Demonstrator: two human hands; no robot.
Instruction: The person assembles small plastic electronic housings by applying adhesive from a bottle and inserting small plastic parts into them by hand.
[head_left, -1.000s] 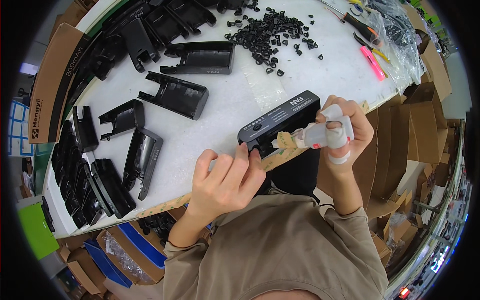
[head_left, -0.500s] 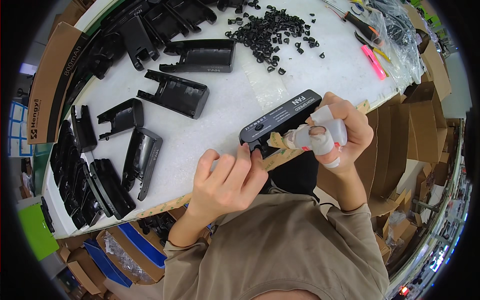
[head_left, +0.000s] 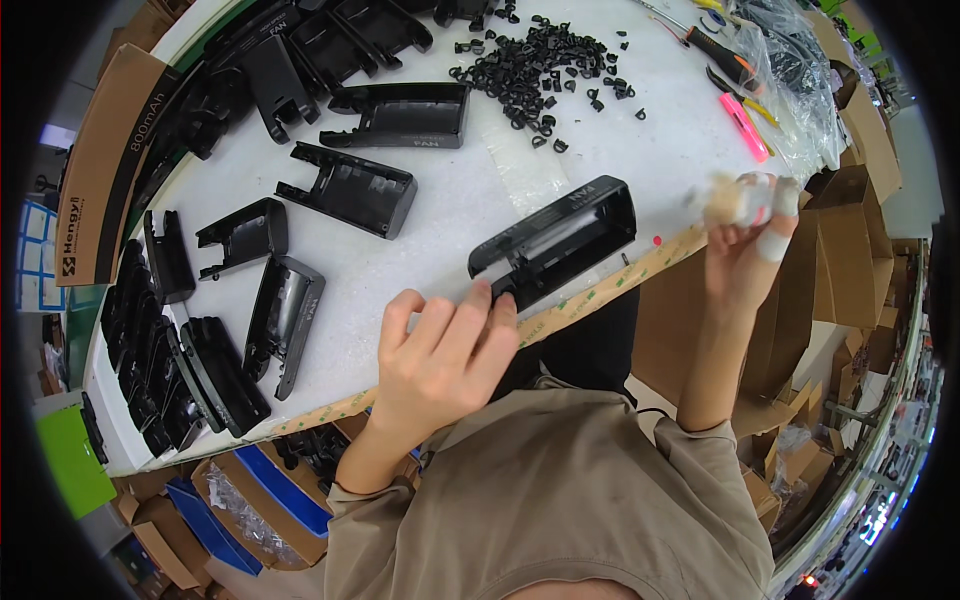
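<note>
A black plastic fan housing (head_left: 556, 216) lies by the table's front edge, tilted so its hollow inside shows. My left hand (head_left: 437, 352) is closed, thumb and forefinger gripping the housing's near left end. To the right of it, just past the front edge, my right hand (head_left: 742, 248) is closed around a small white squeeze bottle (head_left: 756, 203) with a beige wrapped tip; motion smears the bottle. White tape wraps fingers of that hand. A small red piece (head_left: 657, 241) and a dark pin-like bit (head_left: 626, 260) rest between the housing and my right hand.
Several more black housings (head_left: 355, 190) lie at the left and far left. Small black clips (head_left: 545, 75) are heaped at the back. A screwdriver (head_left: 722, 55), a pink marker (head_left: 743, 128) and plastic bags (head_left: 800, 80) lie back right. Cardboard boxes (head_left: 848, 240) stand at the right.
My right hand has moved right, away from the housing, carrying the bottle. The housing has been tipped from its printed face toward its open side, with my left hand still on its end.
</note>
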